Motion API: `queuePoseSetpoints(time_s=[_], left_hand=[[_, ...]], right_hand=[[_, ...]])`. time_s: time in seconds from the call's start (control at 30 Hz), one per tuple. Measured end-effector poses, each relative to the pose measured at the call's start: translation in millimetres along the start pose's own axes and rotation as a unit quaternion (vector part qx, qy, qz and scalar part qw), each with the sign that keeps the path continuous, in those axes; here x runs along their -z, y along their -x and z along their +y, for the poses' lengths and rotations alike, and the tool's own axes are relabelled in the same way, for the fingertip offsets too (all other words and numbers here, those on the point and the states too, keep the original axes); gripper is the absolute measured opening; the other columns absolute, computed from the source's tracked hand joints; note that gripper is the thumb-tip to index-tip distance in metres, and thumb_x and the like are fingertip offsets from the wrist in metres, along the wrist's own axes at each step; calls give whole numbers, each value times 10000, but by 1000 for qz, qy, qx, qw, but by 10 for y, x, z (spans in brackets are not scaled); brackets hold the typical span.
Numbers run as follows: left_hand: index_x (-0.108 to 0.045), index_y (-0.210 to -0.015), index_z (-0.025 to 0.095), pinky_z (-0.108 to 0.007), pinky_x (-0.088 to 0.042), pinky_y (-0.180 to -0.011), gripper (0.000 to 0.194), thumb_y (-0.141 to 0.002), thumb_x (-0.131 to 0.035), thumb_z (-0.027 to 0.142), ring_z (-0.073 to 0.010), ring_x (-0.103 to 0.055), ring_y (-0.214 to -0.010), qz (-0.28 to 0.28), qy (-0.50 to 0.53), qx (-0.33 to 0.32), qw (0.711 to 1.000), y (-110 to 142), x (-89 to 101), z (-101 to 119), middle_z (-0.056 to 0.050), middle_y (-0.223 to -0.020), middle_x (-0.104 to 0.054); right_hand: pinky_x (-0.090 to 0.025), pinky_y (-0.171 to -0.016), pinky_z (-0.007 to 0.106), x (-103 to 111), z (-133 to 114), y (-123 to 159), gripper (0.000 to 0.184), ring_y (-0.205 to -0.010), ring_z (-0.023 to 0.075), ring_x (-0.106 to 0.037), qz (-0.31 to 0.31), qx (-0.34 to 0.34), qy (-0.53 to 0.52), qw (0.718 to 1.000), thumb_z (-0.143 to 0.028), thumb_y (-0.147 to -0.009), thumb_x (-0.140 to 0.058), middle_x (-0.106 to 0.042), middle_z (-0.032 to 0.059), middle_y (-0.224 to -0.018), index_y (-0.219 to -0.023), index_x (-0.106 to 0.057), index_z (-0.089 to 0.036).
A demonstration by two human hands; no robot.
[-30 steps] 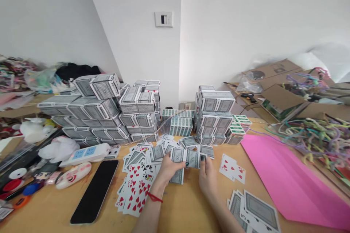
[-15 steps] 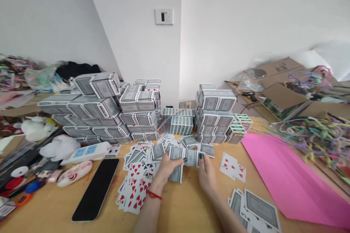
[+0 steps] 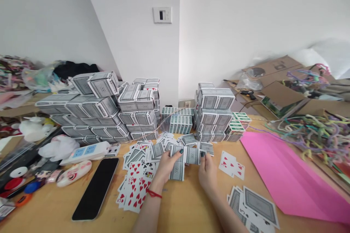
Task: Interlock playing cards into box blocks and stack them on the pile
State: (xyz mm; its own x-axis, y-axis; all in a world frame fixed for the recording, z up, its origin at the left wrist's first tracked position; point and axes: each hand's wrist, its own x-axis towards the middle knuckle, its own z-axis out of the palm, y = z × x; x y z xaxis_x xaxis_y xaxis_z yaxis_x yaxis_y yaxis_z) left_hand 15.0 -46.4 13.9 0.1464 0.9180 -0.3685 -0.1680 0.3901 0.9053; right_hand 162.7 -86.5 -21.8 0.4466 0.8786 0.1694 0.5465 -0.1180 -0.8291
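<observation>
Low over the table, my two hands hold a joined piece of grey-backed playing cards between them. My left hand point(image 3: 165, 167) is closed on its left part, an upright playing card point(image 3: 177, 170), with the thumb along the upper face. My right hand point(image 3: 207, 170) pinches the right end of the sideways card point(image 3: 192, 156) between thumb and fingers. Exactly how these cards are joined cannot be made out. Just behind lies a heap of loose cards point(image 3: 158, 150). Face-up hearts point(image 3: 133, 189) are spread beside my left wrist, which wears a red cord point(image 3: 154, 193).
Stacked blocks built from cards stand at the left point(image 3: 91, 107) and right point(image 3: 216, 99), with green-edged card boxes point(image 3: 181, 123) between. A black phone point(image 3: 95, 189) and a power strip point(image 3: 87, 151) lie left. Pink paper point(image 3: 284, 178) and more cards point(image 3: 261, 204) lie right.
My left thumb has slid up the left card, which now stands straighter and shows more of its back. My right hand keeps its pinch. The camera view has shifted slightly.
</observation>
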Motion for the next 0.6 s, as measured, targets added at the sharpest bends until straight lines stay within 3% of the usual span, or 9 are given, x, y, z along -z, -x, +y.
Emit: queuePoseSetpoints(time_s=[0.2,0.37,0.5,0.6], left_hand=[[-659,-817,138,-269,-489,-678,294,-621,-675,356,-206,-633,-790,15,-41,-55,998,-28,14,-42,-74,-853,-696],[-656,-814,131,-297,-490,-690,291,-617,-676,344,-220,-637,-781,36,-19,-39,998,-27,14,-44,-85,-845,-698],[-659,-832,137,-308,-491,-711,285,-625,-673,333,-227,-638,-805,23,8,-35,999,-2,-1,-16,-91,-884,-694],[-666,-819,135,-308,-490,-710,280,-617,-679,328,-227,-639,-795,31,4,-40,999,11,-12,-7,-89,-881,-695]], right_hand=[[-266,-447,253,3,-11,16,218,-437,168,-438,33,-18,29,999,-363,-806,-300,-429,-31,-481,-637,-356,-238],[-312,-427,247,38,-37,-18,312,-426,156,-460,0,-39,-91,995,-494,-793,-354,-475,-32,-456,-650,-433,-228],[-412,-516,254,83,-122,-52,311,-581,179,-576,-42,-23,-132,990,-508,-710,-514,-632,23,-652,-743,-496,-199],[-450,-579,287,88,-153,-71,317,-643,206,-609,-48,-19,-126,991,-485,-679,-559,-665,55,-742,-776,-508,-188]])
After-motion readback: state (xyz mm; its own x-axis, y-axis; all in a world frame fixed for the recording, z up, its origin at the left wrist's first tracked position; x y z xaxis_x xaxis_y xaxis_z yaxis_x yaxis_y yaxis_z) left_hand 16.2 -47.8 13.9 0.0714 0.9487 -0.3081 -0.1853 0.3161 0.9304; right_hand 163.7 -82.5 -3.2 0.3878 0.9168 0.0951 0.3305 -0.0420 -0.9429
